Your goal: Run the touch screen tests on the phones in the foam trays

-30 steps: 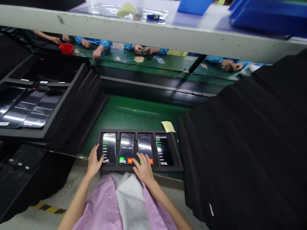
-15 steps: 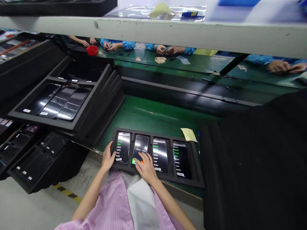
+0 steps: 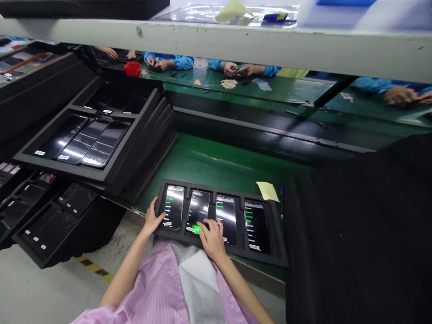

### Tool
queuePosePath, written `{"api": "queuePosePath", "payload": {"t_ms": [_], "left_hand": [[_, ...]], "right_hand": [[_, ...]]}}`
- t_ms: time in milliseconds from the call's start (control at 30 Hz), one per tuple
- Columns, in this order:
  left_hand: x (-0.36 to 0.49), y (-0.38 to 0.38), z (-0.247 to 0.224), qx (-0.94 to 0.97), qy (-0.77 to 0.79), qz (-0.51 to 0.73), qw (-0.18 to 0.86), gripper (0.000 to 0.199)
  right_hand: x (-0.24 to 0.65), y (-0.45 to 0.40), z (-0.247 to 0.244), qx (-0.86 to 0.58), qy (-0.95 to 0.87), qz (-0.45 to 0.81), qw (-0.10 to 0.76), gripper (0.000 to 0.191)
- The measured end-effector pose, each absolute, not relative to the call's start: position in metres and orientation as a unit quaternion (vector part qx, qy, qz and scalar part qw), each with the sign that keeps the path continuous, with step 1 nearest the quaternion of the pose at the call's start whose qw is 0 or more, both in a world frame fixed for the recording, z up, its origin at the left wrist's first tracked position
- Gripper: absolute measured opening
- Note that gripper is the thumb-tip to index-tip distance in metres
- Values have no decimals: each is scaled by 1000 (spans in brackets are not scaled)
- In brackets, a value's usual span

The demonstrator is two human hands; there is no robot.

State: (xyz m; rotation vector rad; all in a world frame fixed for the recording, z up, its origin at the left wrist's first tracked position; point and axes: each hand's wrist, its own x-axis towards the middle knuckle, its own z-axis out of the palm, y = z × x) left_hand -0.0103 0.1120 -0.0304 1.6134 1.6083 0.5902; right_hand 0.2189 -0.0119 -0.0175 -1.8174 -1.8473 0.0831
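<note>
A black foam tray (image 3: 206, 242) lies on the green bench, holding several lit phones in a row. My left hand (image 3: 151, 220) rests at the tray's left end, fingers along its edge and thumb stretched onto the leftmost phone (image 3: 174, 202). My right hand (image 3: 213, 238) is open, palm down, its fingers spread at the lower part of the second phone (image 3: 199, 202) and the lower left of the third phone (image 3: 227, 209). A green patch glows low on the second phone's screen beside my fingertips. The rightmost phone (image 3: 257, 225) shows a list with green lines; neither hand touches it.
Stacked foam trays (image 3: 111, 173) with dark phones stand at left. A tall black stack (image 3: 357, 234) borders the right. Behind the tray lie a yellow paper (image 3: 267, 191) and a blue-capped pen (image 3: 281, 198). A white shelf beam (image 3: 236, 42) crosses above; co-workers' hands (image 3: 232, 69) work beyond.
My right hand has shifted slightly right across the phones. On the second phone, the message with green and orange patches has given way to a list with a green patch. My left hand stays at the tray.
</note>
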Motion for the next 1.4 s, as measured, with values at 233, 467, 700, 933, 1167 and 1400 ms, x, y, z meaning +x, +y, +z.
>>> {"api": "queuePosePath", "payload": {"t_ms": [233, 467, 700, 933, 1167, 1400], "left_hand": [[-7, 112, -33, 625, 641, 233, 379, 77], [-6, 112, -32, 626, 643, 235, 374, 78], [-5, 112, -36, 620, 649, 238, 371, 72], [-4, 113, -39, 619, 646, 254, 368, 68], [-1, 111, -42, 618, 639, 283, 360, 62], [8, 103, -21, 624, 651, 311, 301, 57]], "right_hand": [[225, -21, -19, -685, -676, 30, 271, 40], [220, -16, -16, -701, -682, 27, 205, 36], [235, -36, -17, -742, -636, -10, 212, 38], [260, -61, -16, -816, -557, -50, 145, 41], [276, -67, -14, -849, -501, -77, 149, 42], [313, -85, -20, -896, -398, -117, 159, 45]]}}
